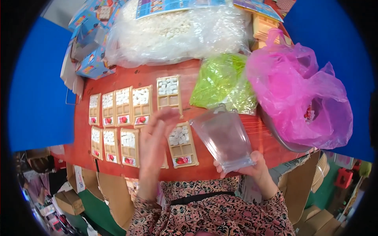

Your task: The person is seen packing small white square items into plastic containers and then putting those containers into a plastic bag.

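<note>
The blurred left hand (157,128), loosely open, hides most of one tray (165,163), while the right hand (257,168) grips clear plastic bags (223,137) above the red table (132,75), some fingers hidden underneath.

And we're up at head height, left lens of the pair, looking steeply down and forward across the red tabletop (130,75)! It's close range: the left hand (154,133) and right hand (254,164) loom below centre, sleeves (147,212) rising from the lower edge. Wide fisheye, upright, straight edges bowing, black closing round the sides, green floor (100,206) caught low down.
</note>
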A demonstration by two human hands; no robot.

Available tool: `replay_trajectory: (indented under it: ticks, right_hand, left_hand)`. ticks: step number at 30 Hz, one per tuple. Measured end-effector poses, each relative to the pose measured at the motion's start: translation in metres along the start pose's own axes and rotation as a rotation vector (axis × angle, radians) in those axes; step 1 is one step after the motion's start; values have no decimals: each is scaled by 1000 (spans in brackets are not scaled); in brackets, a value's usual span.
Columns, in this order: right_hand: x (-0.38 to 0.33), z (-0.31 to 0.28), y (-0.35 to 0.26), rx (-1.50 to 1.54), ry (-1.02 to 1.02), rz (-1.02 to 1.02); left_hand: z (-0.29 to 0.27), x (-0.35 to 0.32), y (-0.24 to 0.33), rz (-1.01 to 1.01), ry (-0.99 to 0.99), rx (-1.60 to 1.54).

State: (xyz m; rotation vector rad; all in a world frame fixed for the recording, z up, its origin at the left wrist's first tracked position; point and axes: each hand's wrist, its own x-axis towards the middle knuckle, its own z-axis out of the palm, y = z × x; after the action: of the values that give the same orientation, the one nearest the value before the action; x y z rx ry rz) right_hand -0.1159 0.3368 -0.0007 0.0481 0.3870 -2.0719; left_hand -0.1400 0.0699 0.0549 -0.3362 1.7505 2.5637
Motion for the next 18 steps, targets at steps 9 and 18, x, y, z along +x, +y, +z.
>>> replay_trajectory:
  ticks: [9,18]
  right_hand:
    - [26,11,25,102,52,267]
    - [16,27,-7,-1093,670,-325]
  left_hand:
    - [25,-28,-95,-380,-469,-807]
    - [13,-15,-78,-348,-320,-861]
